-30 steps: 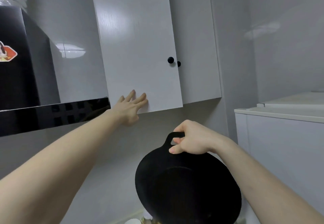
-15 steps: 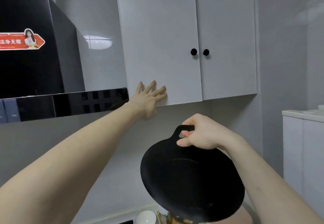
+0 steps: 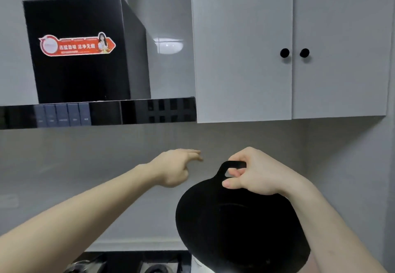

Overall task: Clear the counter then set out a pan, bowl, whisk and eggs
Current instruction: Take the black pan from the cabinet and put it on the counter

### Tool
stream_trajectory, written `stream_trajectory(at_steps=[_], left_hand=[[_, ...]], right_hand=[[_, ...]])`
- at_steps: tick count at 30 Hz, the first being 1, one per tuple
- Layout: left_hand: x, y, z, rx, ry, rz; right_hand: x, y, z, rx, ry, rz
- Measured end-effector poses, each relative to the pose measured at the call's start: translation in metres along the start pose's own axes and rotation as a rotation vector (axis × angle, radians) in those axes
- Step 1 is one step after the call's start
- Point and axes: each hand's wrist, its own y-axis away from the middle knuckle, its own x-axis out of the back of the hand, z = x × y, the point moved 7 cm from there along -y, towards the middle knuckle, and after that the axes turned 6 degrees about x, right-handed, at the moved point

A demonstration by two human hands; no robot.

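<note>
A round black pan (image 3: pixel 239 232) hangs tilted in the air at lower right, its inside facing me. My right hand (image 3: pixel 254 174) is closed around its small loop handle at the top. My left hand (image 3: pixel 177 167) is stretched forward to the left of the pan, below the wall cupboard, holding nothing, with its fingers loosely extended. The bowl, whisk and eggs are not in view.
A white wall cupboard (image 3: pixel 241 46) with two black knobs is shut above the hands. A black range hood (image 3: pixel 85 59) juts out at upper left. A stove top (image 3: pixel 132 262) shows at the bottom edge, and something white peeks under the pan.
My left hand has come off the cupboard door, which is now shut, and dropped lower. The view has shifted left and down. The pan stays in my right hand.
</note>
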Motion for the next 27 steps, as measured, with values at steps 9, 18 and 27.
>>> stream_trajectory(at_steps=[9,18,27], left_hand=[[-0.093,0.177,-0.155,0.595,0.438,-0.255],[-0.174,0.354,-0.232,1.216,0.846,-0.301],[-0.205,0.492,-0.265,1.416,1.256,-0.193]], right_hand=[[-0.105,-0.004,-0.068,0.412,0.028,-0.257],[-0.212,0.016,-0.144,1.099,0.108,-0.174],[-0.303,0.046,-0.200,1.306,0.012,-0.214]])
